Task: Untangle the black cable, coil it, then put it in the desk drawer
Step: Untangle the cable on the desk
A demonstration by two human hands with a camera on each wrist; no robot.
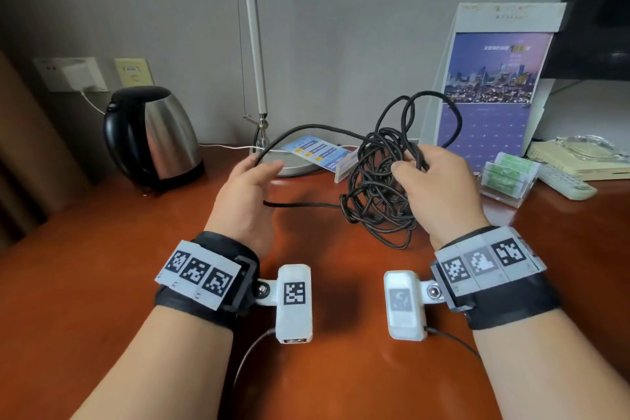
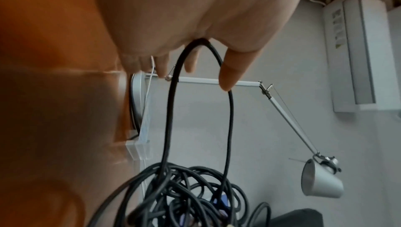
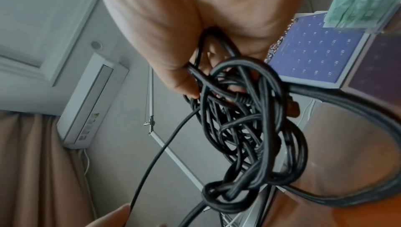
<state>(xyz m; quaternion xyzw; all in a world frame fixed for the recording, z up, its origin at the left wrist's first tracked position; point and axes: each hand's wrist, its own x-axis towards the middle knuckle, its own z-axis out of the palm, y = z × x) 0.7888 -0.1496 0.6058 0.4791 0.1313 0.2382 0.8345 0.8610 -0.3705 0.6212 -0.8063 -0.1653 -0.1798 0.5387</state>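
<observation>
The black cable (image 1: pixel 375 194) is a tangled bundle lifted partly off the red-brown desk (image 1: pixel 102 283), its lowest loops near the surface. My right hand (image 1: pixel 433 177) grips the top of the tangle, thumb and fingers curled round several strands (image 3: pixel 249 128). From it a long loop (image 2: pixel 230 128) runs left to my left hand (image 1: pixel 254 181), which holds the loop in the crook between thumb and palm, fingers fairly straight. Another loop arches up in front of the calendar. No drawer is in view.
A steel kettle (image 1: pixel 153 136) stands at the back left. A lamp base (image 1: pixel 296 167) and a blue card stand (image 1: pixel 320 153) sit behind the hands. At the right are a desk calendar (image 1: pixel 491 89), a holder of green packets (image 1: pixel 508 177) and a remote (image 1: pixel 562 182).
</observation>
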